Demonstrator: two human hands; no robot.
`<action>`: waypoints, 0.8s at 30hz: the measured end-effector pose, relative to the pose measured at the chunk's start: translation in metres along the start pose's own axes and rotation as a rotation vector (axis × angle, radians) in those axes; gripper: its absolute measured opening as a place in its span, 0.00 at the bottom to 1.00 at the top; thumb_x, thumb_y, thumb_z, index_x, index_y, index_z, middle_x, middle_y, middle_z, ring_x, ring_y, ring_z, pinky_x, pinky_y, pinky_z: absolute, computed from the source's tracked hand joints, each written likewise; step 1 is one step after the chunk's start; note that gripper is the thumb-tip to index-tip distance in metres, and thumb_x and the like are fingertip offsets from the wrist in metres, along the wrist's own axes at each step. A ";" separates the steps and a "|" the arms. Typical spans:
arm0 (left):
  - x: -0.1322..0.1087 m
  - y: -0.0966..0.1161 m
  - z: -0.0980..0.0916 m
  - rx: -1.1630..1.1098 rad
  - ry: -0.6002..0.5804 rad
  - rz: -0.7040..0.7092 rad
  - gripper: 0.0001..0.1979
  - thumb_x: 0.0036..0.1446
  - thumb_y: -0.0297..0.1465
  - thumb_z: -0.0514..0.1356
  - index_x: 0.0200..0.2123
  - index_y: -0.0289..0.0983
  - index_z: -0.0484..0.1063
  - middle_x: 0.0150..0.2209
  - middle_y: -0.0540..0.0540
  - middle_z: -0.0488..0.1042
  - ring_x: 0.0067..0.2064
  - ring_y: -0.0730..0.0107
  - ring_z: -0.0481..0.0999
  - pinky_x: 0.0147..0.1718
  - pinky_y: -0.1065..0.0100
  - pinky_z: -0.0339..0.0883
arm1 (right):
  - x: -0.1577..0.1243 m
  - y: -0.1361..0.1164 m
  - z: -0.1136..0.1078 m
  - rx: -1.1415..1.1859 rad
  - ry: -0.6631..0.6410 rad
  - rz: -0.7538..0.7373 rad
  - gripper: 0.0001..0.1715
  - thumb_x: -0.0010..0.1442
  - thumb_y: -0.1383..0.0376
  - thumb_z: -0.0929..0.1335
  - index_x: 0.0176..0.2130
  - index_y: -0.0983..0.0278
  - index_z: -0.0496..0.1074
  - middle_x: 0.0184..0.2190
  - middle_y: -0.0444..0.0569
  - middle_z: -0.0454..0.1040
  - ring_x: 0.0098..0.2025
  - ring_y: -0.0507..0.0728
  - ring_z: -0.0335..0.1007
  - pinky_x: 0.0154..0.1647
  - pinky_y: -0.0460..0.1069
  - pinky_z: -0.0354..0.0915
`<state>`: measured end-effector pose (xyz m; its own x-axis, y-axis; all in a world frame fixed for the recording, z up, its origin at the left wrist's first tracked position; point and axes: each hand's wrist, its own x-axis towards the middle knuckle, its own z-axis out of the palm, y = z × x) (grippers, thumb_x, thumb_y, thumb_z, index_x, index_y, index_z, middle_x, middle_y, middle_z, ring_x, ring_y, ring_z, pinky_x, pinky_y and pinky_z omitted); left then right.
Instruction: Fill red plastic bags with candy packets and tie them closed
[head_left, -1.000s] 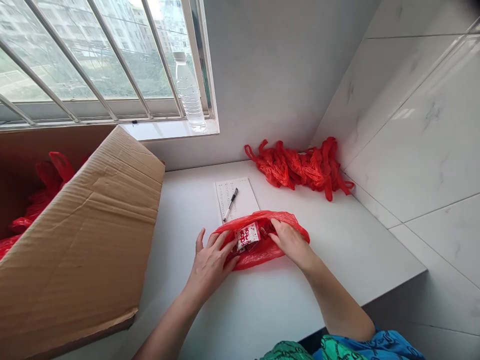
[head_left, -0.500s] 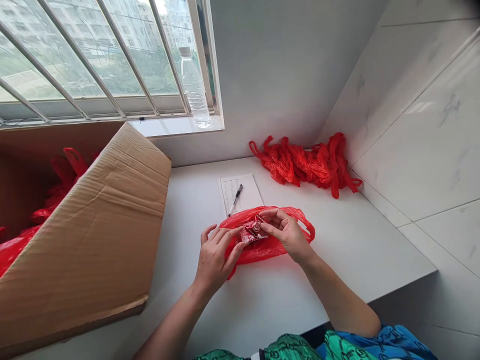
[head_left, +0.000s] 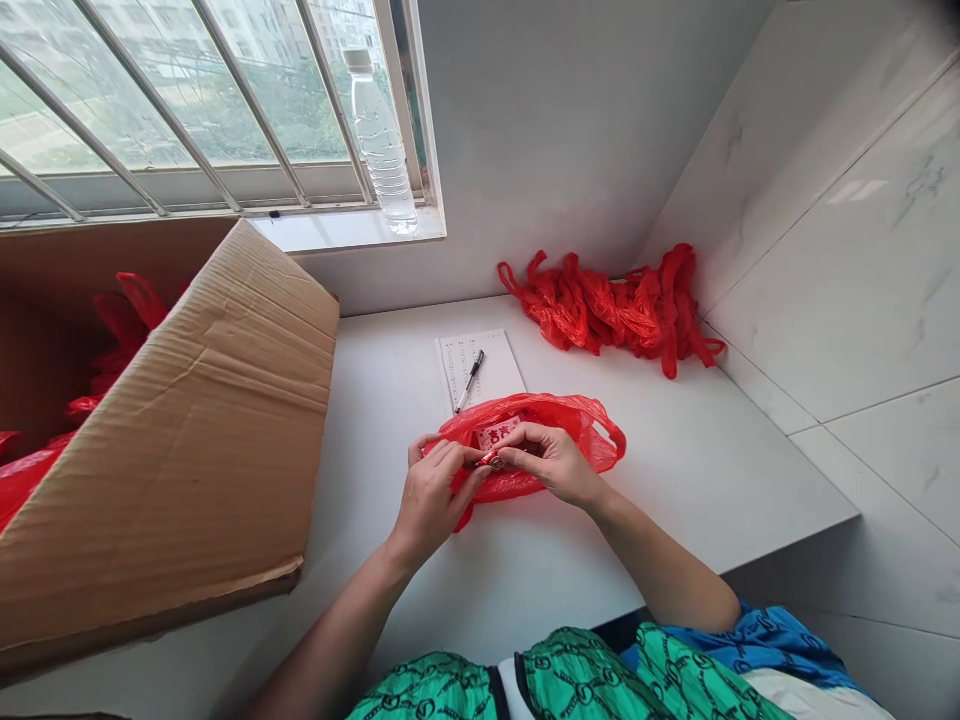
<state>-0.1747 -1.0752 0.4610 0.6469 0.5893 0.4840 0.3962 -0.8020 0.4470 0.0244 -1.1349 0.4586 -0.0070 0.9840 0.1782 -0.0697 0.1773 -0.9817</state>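
Note:
Over a red plastic bag (head_left: 555,408) lying opened on the white table, my left hand (head_left: 431,490) and my right hand (head_left: 551,462) meet fingertip to fingertip. Pinched between them is a small, shiny red wrapped candy (head_left: 490,460), as far as its size lets me tell. Both hands' thumbs and forefingers are closed on it. Just behind it, inside the bag's mouth, a pink and red patterned packet (head_left: 498,432) shows in part. The bag's handle loop spreads out to the right of my right hand.
A notebook (head_left: 495,365) with a pen (head_left: 470,380) on it lies behind the bag. More red bags (head_left: 600,310) are heaped by the wall. At left a large cardboard box (head_left: 202,430) holds red bags (head_left: 112,360). A water bottle (head_left: 382,150) stands on the windowsill.
My fingers have come together on the small red candy, which now sits nearer my left fingertips. More of the patterned packet shows behind it. The whole view has shifted slightly.

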 end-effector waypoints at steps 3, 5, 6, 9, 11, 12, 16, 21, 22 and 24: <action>0.000 0.002 0.000 -0.007 0.055 0.012 0.05 0.65 0.35 0.58 0.39 0.41 0.73 0.36 0.51 0.79 0.36 0.70 0.77 0.56 0.57 0.57 | -0.002 -0.003 0.001 0.009 -0.002 -0.040 0.11 0.61 0.57 0.72 0.39 0.62 0.78 0.36 0.48 0.78 0.40 0.57 0.77 0.45 0.54 0.74; 0.001 0.003 -0.001 -0.013 0.108 0.036 0.04 0.64 0.34 0.61 0.40 0.41 0.72 0.37 0.52 0.80 0.37 0.70 0.78 0.56 0.57 0.58 | -0.003 -0.007 0.000 -0.015 -0.026 -0.082 0.10 0.60 0.59 0.72 0.40 0.61 0.78 0.39 0.49 0.78 0.43 0.57 0.76 0.47 0.54 0.74; 0.002 0.004 -0.002 -0.009 0.132 0.058 0.03 0.63 0.34 0.61 0.39 0.41 0.73 0.37 0.52 0.80 0.38 0.70 0.78 0.57 0.57 0.58 | -0.004 -0.009 -0.002 -0.035 -0.051 -0.109 0.09 0.60 0.59 0.72 0.40 0.61 0.77 0.41 0.49 0.77 0.45 0.57 0.76 0.48 0.55 0.73; 0.003 0.004 -0.005 0.027 0.154 0.141 0.02 0.63 0.31 0.61 0.38 0.43 0.74 0.38 0.53 0.81 0.39 0.71 0.79 0.58 0.57 0.57 | -0.005 -0.016 -0.012 -0.165 -0.103 -0.197 0.06 0.60 0.62 0.73 0.38 0.61 0.77 0.43 0.50 0.77 0.50 0.58 0.74 0.52 0.56 0.71; 0.004 0.004 -0.005 0.059 0.113 0.179 0.04 0.64 0.30 0.60 0.40 0.43 0.75 0.40 0.53 0.81 0.40 0.71 0.80 0.59 0.57 0.57 | -0.005 -0.019 -0.021 -0.319 -0.044 -0.250 0.04 0.61 0.63 0.71 0.37 0.61 0.76 0.43 0.50 0.77 0.50 0.58 0.74 0.53 0.56 0.69; 0.004 0.003 -0.004 0.082 0.082 0.185 0.05 0.65 0.30 0.59 0.42 0.44 0.75 0.41 0.52 0.81 0.41 0.71 0.80 0.59 0.57 0.56 | -0.005 -0.019 -0.026 -0.396 0.005 -0.266 0.04 0.62 0.63 0.70 0.37 0.61 0.76 0.43 0.50 0.78 0.50 0.58 0.74 0.54 0.56 0.69; 0.003 -0.004 0.003 0.220 -0.030 0.156 0.11 0.65 0.34 0.58 0.50 0.43 0.73 0.50 0.47 0.79 0.50 0.62 0.78 0.64 0.49 0.50 | -0.002 -0.016 -0.039 -0.630 0.077 -0.161 0.10 0.66 0.61 0.66 0.37 0.61 0.75 0.44 0.49 0.78 0.49 0.58 0.74 0.53 0.55 0.67; -0.001 -0.009 0.010 0.374 -0.123 0.089 0.20 0.65 0.36 0.57 0.60 0.43 0.68 0.59 0.40 0.71 0.61 0.52 0.69 0.66 0.40 0.41 | 0.004 0.000 -0.042 -0.945 0.123 0.100 0.15 0.69 0.64 0.59 0.44 0.61 0.74 0.42 0.50 0.79 0.44 0.59 0.75 0.45 0.54 0.68; -0.002 -0.009 0.011 0.394 -0.136 0.084 0.22 0.65 0.36 0.57 0.62 0.43 0.66 0.61 0.39 0.69 0.62 0.52 0.68 0.66 0.39 0.40 | 0.005 0.004 -0.042 -1.007 0.112 0.117 0.15 0.68 0.66 0.60 0.47 0.62 0.73 0.44 0.52 0.78 0.45 0.59 0.75 0.46 0.54 0.68; -0.004 -0.009 0.012 0.415 -0.152 0.083 0.26 0.65 0.36 0.57 0.65 0.44 0.61 0.65 0.36 0.63 0.64 0.50 0.65 0.66 0.38 0.38 | 0.006 0.011 -0.040 -1.101 0.077 0.139 0.18 0.64 0.68 0.64 0.53 0.63 0.71 0.48 0.55 0.77 0.48 0.61 0.74 0.47 0.55 0.68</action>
<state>-0.1725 -1.0714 0.4460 0.7637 0.5251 0.3755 0.5465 -0.8355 0.0571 0.0639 -1.1262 0.4466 0.1184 0.9885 0.0944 0.8505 -0.0519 -0.5235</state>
